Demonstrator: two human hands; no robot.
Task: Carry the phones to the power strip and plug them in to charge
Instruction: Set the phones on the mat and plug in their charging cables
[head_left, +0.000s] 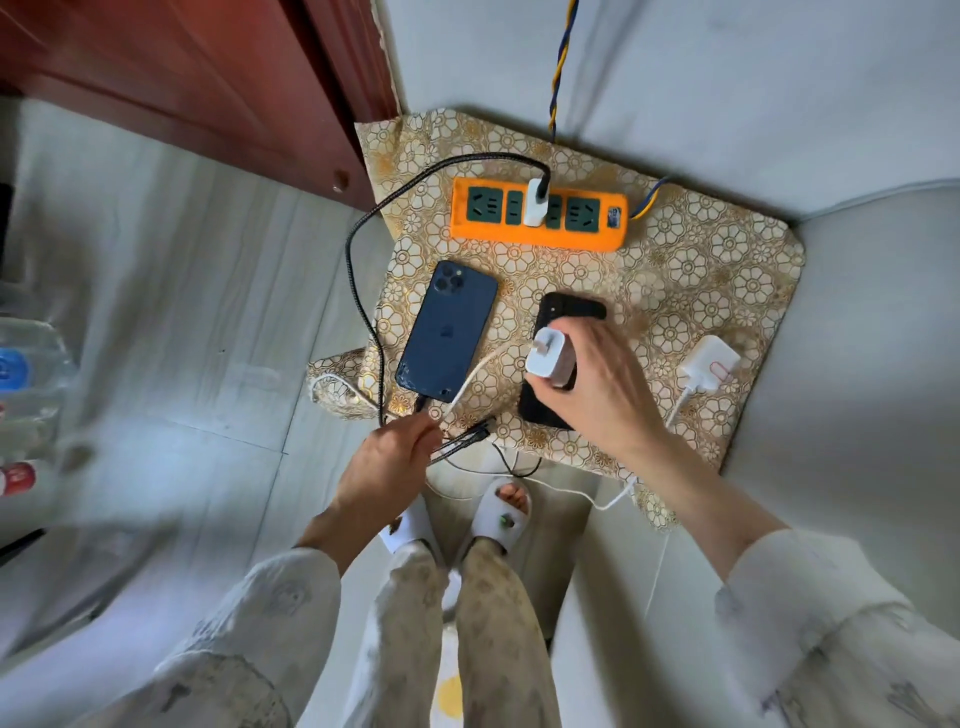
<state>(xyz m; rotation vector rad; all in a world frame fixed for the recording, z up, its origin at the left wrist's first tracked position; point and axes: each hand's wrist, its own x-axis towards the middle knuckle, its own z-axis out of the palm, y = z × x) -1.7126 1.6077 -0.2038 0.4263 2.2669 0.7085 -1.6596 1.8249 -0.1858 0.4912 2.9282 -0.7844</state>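
An orange power strip (540, 240) lies at the back of a small table with a gold flower-patterned cloth (696, 270). One white charger (536, 205) with a black braided cable is plugged into it. A blue phone (448, 331) lies face down at the left, the black cable in its port. A black phone (569, 309) lies beside it, partly under my right hand (597, 379), which holds a white charger plug (549, 358) above it. My left hand (395, 457) pinches cable ends at the table's front edge. Another white charger (709, 364) rests at the right.
A red-brown wooden cabinet (208, 78) stands at the back left. Plastic bottles (26, 374) sit at the far left on the floor. A twisted blue-yellow wire (561, 67) runs up the wall. White cables hang off the table's front. My slippered feet are below.
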